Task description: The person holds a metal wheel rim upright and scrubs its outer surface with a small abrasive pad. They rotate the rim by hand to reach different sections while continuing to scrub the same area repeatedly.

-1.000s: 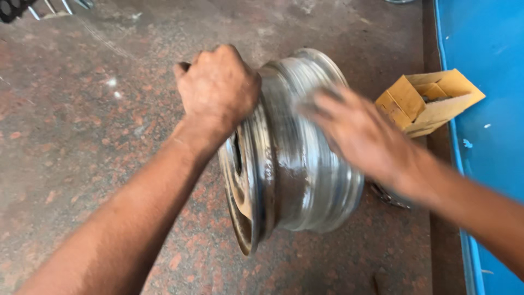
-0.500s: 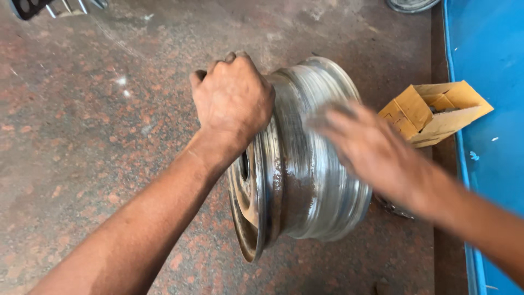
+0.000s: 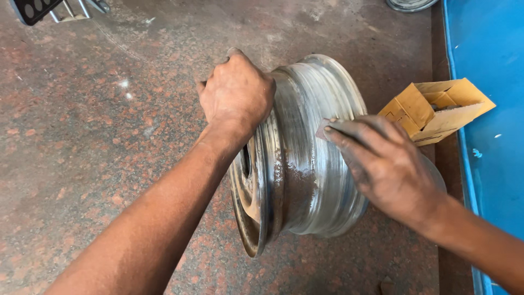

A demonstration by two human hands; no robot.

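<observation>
The speckled stone floor (image 3: pixel 82 142) carried everything, its right edge meeting a blue panel (image 3: pixel 491 65). Near the middle stood a bare steel wheel rim (image 3: pixel 305 180), upright on its edge. The left hand (image 3: pixel 237 95) gripped the rim's top flange, fingers curled tight over it. The right hand (image 3: pixel 385 164) lay flat on the barrel, fingers pressed together on a small abrasive sheet (image 3: pixel 327 128). Sanding well likely meant even pressure along the grooves while the rim was kept from rolling. An open cardboard box (image 3: pixel 436 109) lay just beyond.
</observation>
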